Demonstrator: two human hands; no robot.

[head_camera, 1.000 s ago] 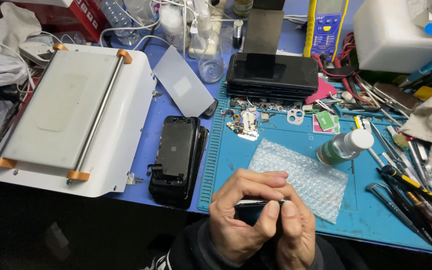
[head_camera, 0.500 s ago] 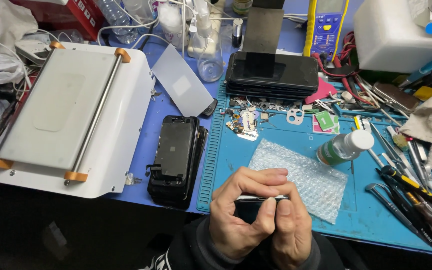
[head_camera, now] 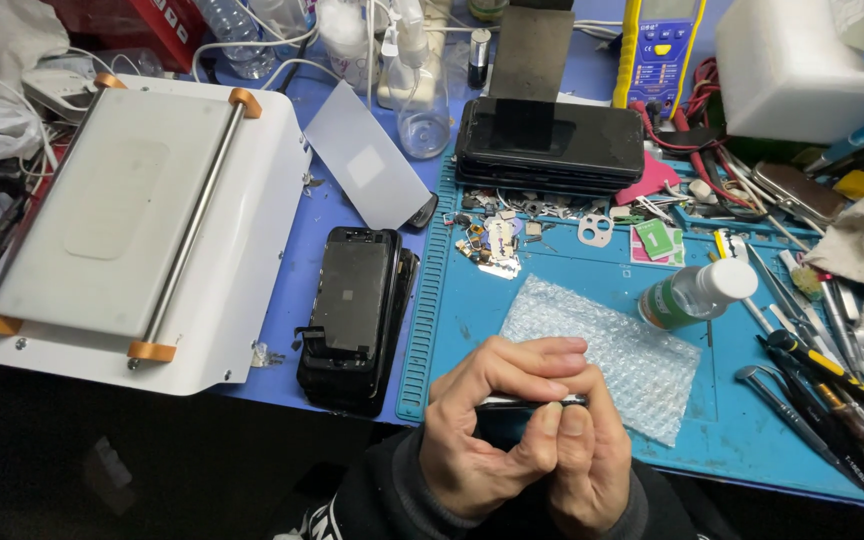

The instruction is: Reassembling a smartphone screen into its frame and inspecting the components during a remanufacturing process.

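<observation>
Holding: the left hand [head_camera: 482, 440] and the right hand [head_camera: 587, 460] grip together a thin dark phone [head_camera: 527, 403], seen edge-on, at the near edge of the blue mat [head_camera: 552, 290]
Fingers: the left fingers [head_camera: 532, 360] curl over the top edge of the phone; the right fingertips [head_camera: 562, 415] press on its near edge; both hands are closed on it and touch each other
Edges: the phone is low in the view, above the mat's near border; behind it, just beside the knuckles, lies a sheet of bubble wrap [head_camera: 602, 345]
Open room: a bare strip of mat is between the bubble wrap and a stack of dark phones [head_camera: 357, 315] on the left; on the right, a row of screwdrivers [head_camera: 832, 390] and a small lying bottle [head_camera: 692, 293] stand near
Surface: the mat lies on a blue table; a white flat machine [head_camera: 142, 230] fills the left side
Room: a pile of black screens [head_camera: 552, 150] and a yellow meter [head_camera: 657, 50] are at the far side; the place is crowded
</observation>
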